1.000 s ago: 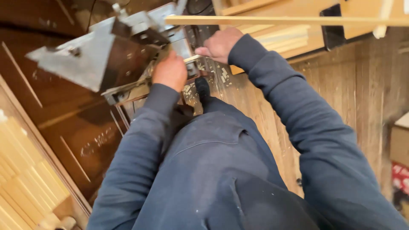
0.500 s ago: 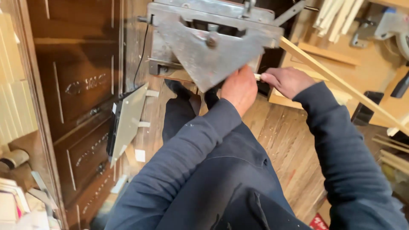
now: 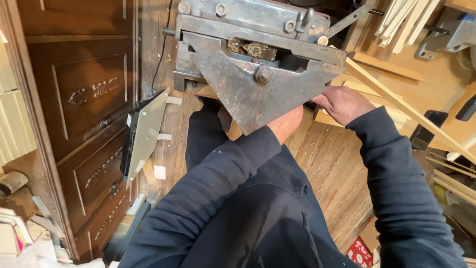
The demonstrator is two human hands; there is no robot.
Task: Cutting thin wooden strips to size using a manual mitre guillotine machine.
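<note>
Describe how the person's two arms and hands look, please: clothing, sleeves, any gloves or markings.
Both arms wear long sleeves of dark navy fabric, like a sweatshirt, ending in ribbed cuffs at the wrists. The left hand and right hand are bare: no gloves, and no rings or watch are visible. The sleeves show no markings.

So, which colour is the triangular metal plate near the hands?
Dull grey with rusty, worn patches, on the triangular metal plate; the head view shows it best.

1. Lighting: bright, even, cool daylight; source not visible.
2. Glare: a pale sheen on the grey plate (image 3: 145,130) and on the machine (image 3: 258,74) face.
3. Shadows: soft; deep shadow under the machine and along the cabinet (image 3: 84,124) base.
4. Focus: centre sharp; lower left corner soft and overexposed.
5. Distortion: wide-angle, straight edges lean near the borders.
</note>
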